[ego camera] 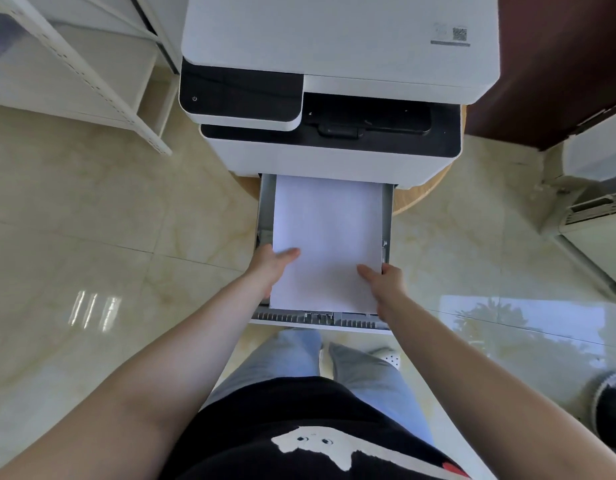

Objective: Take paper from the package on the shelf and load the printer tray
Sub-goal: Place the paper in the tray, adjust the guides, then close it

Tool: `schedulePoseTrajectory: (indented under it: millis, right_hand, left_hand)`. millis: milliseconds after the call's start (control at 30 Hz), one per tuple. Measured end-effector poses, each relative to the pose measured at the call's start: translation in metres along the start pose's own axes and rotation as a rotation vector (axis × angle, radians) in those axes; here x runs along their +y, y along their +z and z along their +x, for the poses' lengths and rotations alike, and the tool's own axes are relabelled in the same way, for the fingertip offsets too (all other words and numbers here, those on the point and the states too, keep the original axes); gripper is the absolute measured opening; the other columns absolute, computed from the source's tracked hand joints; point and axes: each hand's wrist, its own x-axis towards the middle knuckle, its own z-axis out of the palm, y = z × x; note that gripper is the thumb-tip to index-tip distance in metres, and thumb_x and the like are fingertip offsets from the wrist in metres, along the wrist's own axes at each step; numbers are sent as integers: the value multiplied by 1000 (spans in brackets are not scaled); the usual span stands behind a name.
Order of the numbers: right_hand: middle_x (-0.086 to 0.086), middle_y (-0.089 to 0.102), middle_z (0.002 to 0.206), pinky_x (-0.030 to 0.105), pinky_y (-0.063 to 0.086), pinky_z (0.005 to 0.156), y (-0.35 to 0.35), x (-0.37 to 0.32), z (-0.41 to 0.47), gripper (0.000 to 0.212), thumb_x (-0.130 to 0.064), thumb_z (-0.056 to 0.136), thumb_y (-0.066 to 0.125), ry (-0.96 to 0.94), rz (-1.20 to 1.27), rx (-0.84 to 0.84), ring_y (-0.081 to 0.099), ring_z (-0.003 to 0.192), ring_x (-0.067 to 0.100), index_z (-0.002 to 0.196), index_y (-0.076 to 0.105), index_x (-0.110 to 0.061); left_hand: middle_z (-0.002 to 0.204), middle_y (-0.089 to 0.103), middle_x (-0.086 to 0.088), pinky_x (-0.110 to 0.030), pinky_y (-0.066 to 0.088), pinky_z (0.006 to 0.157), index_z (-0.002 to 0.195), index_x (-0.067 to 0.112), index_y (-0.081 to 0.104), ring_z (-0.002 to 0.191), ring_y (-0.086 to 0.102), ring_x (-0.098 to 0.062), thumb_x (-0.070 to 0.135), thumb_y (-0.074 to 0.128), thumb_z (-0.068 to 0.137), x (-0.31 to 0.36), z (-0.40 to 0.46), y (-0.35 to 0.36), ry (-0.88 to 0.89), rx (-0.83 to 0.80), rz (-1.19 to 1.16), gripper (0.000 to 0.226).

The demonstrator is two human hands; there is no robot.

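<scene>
A white stack of paper (329, 233) lies inside the pulled-out grey printer tray (318, 320), its far end under the printer body. My left hand (272, 263) grips the stack's left edge, thumb on top. On the right edge my right hand (386, 277) holds the stack the same way. The white and black printer (334, 81) stands above the tray on a round wooden stand (424, 192). The paper package is out of view.
A white metal shelf (92, 74) stands at the upper left on the glossy tiled floor (109, 237). A dark red door (559, 64) and a white appliance (597, 209) are on the right. My legs stand just in front of the tray.
</scene>
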Motion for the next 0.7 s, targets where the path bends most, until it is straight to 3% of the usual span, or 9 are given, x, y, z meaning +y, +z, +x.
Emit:
schedulePoseTrajectory:
  millis: [133, 267, 400, 567, 700]
  right_hand:
    - [13, 66, 92, 41, 51, 77, 3, 1, -1, 11, -15, 84, 68, -5, 22, 0, 60, 80, 29, 90, 61, -9]
    - [11, 64, 89, 35, 45, 70, 1, 6, -6, 8, -13, 87, 65, -28, 62, 25, 57, 75, 27, 92, 60, -9]
    - [11, 64, 92, 34, 46, 69, -2, 3, -5, 12, -13, 87, 66, -22, 75, 8, 57, 75, 27, 96, 60, -8]
    - [12, 63, 95, 36, 49, 73, 0, -2, 0, 18, -12, 86, 67, -4, 57, -22, 58, 77, 27, 102, 60, -7]
    - [15, 64, 99, 38, 50, 74, 2, -3, 3, 26, -13, 85, 68, 29, 55, -42, 60, 80, 29, 107, 60, -3]
  left_hand:
    - [112, 60, -5, -28, 38, 87, 122, 3, 56, 101, 54, -19, 25, 67, 86, 0, 0, -2, 30, 8, -27, 44]
    - [122, 63, -7, -33, 40, 97, 124, 6, 58, 112, 57, -22, 26, 68, 86, 1, 0, -1, 53, -46, -30, 44]
    - [125, 64, -11, -37, 43, 100, 123, 5, 59, 115, 59, -27, 25, 69, 85, 1, 1, 3, 54, -23, -45, 44]
    - [125, 63, -8, -35, 41, 94, 125, 5, 56, 116, 57, -27, 33, 71, 82, -5, 6, 4, 32, 53, -36, 54]
    - [121, 64, -10, -34, 42, 92, 121, 4, 58, 108, 59, -25, 27, 70, 84, -7, 9, 4, 30, 97, -41, 46]
